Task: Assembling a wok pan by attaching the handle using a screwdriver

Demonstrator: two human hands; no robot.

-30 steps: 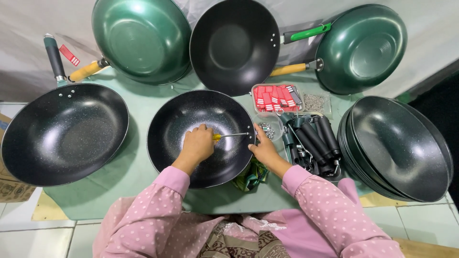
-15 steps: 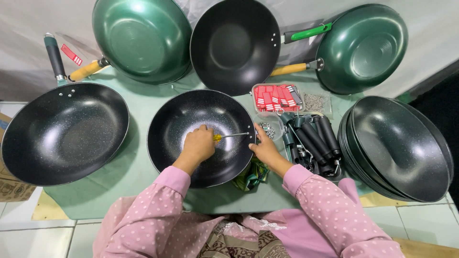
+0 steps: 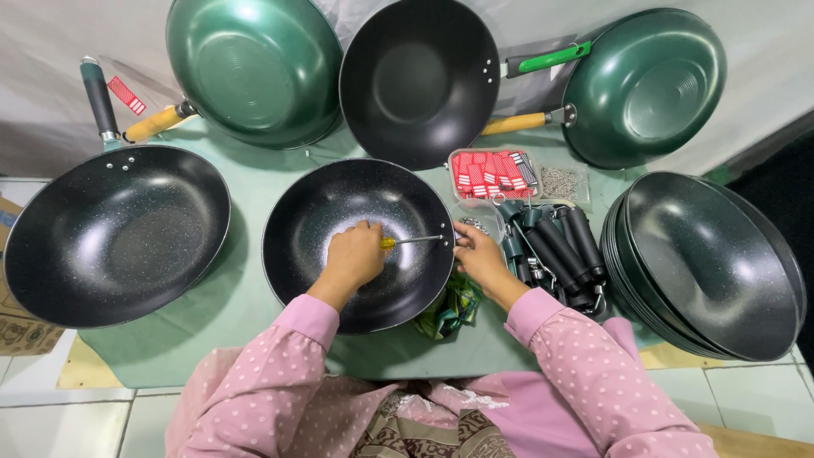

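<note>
A black speckled wok pan [image 3: 326,203] without a handle lies in front of me on the green-covered table [image 3: 229,305]. Inside it my left hand [image 3: 354,254] grips a yellow-handled screwdriver [image 3: 411,241], whose shaft points right toward the pan's rim. At that rim my right hand [image 3: 476,254] pinches a small metal part; what it is cannot be made out. A pile of black pan handles [image 3: 555,250] lies just right of my right hand.
A handled black wok [image 3: 110,233] sits left. Two green woks [image 3: 254,68] [image 3: 649,85] and a black one [image 3: 420,76] lean at the back. Stacked black pans [image 3: 712,263] stand right. Trays of red tags [image 3: 492,172] and screws [image 3: 561,182] lie behind the handles. A green wrapper [image 3: 449,309] lies beside the pan.
Nothing has clearly moved; both hands stay at the pan's right rim with the screwdriver.
</note>
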